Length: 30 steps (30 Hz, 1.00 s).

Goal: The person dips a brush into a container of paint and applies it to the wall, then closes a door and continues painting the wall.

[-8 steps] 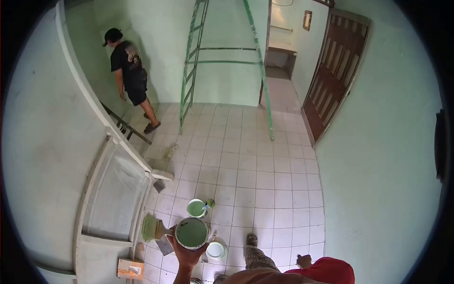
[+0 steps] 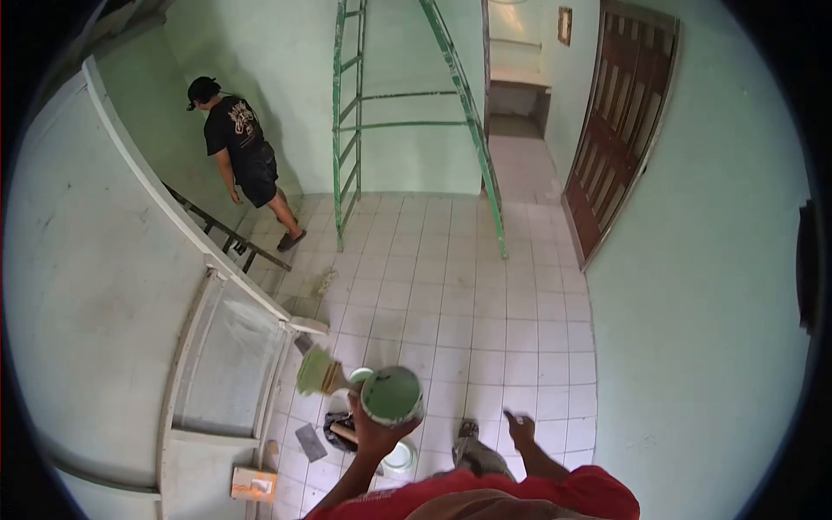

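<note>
My left hand [image 2: 379, 436] is wrapped around a round paint pot [image 2: 392, 396] with green paint inside. A wide paintbrush [image 2: 322, 374], its bristles covered in pale green, sticks out to the left of the pot; its handle end reaches the same hand. Out to the right, over the floor, my right hand [image 2: 520, 428] hangs with a finger stretched out and nothing visible in it. Below and behind the held pot, another container of green paint [image 2: 361, 375] is partly hidden. A white round container [image 2: 399, 457] stands on the tiles beside my left wrist.
A green stepladder [image 2: 349, 130] stands against the far wall. A person in black [image 2: 243, 143] is at the far left, near a dark ladder [image 2: 227, 230] lying low. A white partition [image 2: 186, 217] runs along the left. An orange box [image 2: 254, 484] and black bag [image 2: 340, 431] are on the floor.
My left hand has moved up and right with the pot and brush. My right hand has swung forward and its finger has stretched out. The camera view has shifted.
</note>
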Motion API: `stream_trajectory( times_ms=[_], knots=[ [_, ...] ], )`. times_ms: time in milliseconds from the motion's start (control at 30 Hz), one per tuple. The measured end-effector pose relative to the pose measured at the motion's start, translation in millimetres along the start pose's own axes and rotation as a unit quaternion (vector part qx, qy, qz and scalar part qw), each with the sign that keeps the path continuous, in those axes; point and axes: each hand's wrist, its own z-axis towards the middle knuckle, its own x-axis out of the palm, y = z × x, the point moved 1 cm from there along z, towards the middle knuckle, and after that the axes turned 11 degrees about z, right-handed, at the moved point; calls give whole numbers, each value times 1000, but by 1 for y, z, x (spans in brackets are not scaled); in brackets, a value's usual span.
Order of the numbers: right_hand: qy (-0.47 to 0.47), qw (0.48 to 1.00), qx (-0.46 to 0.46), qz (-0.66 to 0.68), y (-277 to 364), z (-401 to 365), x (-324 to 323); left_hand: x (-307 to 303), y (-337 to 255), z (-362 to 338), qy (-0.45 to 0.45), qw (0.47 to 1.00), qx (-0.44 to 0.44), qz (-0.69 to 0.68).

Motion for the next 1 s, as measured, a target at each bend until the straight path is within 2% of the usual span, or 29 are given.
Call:
stream_trajectory(
  times_ms=[33, 67, 100, 133, 167, 233, 267, 367, 433, 500, 533, 600, 633, 667, 733, 767, 800, 833, 867, 900, 933, 967, 1000],
  knots=[
    [-7, 994, -46, 96, 48, -2, 2, 6, -10, 4, 9, 998, -22, -55],
    [-11, 988, -77, 136, 99, -5, -4, 11, -24, 13, 6, 997, -20, -69],
    [-3, 985, -86, 148, 103, 32, 9, 16, -34, 21, 0, 996, -17, -86],
    [41, 977, -85, 193, 159, 20, -13, 29, -32, 28, 14, 992, -21, -122],
    [44, 977, -99, 183, 192, 35, -27, 30, -49, 42, -1, 991, -25, -131],
    [74, 953, -96, 277, 234, 57, -32, 20, -79, 67, 18, 995, -26, -91],
    [81, 948, -101, 292, 249, 63, -37, 25, -79, 73, 16, 984, -65, -164],
    [80, 945, -93, 304, 253, 100, -42, 43, -58, 95, -8, 986, -98, -133],
    [69, 952, -70, 291, 243, 125, -43, 49, -49, 117, -28, 989, -79, -119],
    [67, 942, 36, 327, 229, 146, -36, 54, -39, 141, -24, 996, -71, -48],
    [72, 936, 71, 337, 223, 155, -33, 59, -37, 153, -50, 989, -98, -101],
    [88, 939, 91, 319, 223, 180, -23, 60, -31, 190, -57, 990, -96, -91],
    [97, 942, 99, 305, 234, 182, -23, 61, -27, 204, -54, 991, -98, -76],
    [97, 943, 97, 304, 251, 185, -22, 66, -24, 218, -109, 983, -122, -85],
    [106, 897, 142, 405, 324, 199, -10, 71, 1, 269, -127, 984, -99, -77],
    [159, 873, 110, 448, 354, 215, -1, 79, 10, 274, -129, 984, -95, -72],
    [221, 876, -40, 427, 413, 204, -3, 79, 6, 289, -158, 971, -130, -126],
    [247, 909, -240, 233, 468, 211, 1, 75, 9, 311, -145, 981, -95, -91],
    [129, 831, -541, 17, 526, 204, 2, 75, 10, 333, -165, 976, -102, -96],
    [130, 771, -621, -58, 590, 181, -1, 76, 11, 343, -176, 972, -118, -98],
    [158, 754, -622, -137, 645, 164, 0, 80, 24, 357, -180, 972, -126, -80],
    [171, 707, -668, -160, 698, 141, -1, 81, 31, 365, -163, 976, -126, -76],
    [215, 681, -681, -164, 748, 113, -3, 83, 37, 377, -164, 970, -131, -122]
  ],
)
